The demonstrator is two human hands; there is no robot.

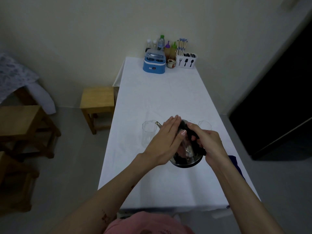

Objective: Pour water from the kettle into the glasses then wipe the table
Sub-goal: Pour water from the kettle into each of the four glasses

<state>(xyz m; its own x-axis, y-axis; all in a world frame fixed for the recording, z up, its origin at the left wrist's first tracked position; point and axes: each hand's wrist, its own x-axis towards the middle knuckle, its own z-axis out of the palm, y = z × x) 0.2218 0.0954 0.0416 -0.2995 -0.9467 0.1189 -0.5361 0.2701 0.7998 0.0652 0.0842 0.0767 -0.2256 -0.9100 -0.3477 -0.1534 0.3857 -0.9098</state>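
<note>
Near the middle of the white table (168, 98), the steel kettle (185, 159) is tilting with its spout toward a clear glass (149, 132) just to its left, while a second glass (205, 124) is standing beyond it on the right. The right hand (209, 142) is clamping the kettle's black handle, and the left hand (166, 142) is lying flat, fingers straight, against the kettle's lid side. A blue cloth (234, 164) is lying right of the kettle.

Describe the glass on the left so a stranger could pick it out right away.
On the white table, find the steel kettle under both hands. The clear glass stands just left of its spout, near the table's left edge; another glass sits beyond the right hand.
</note>
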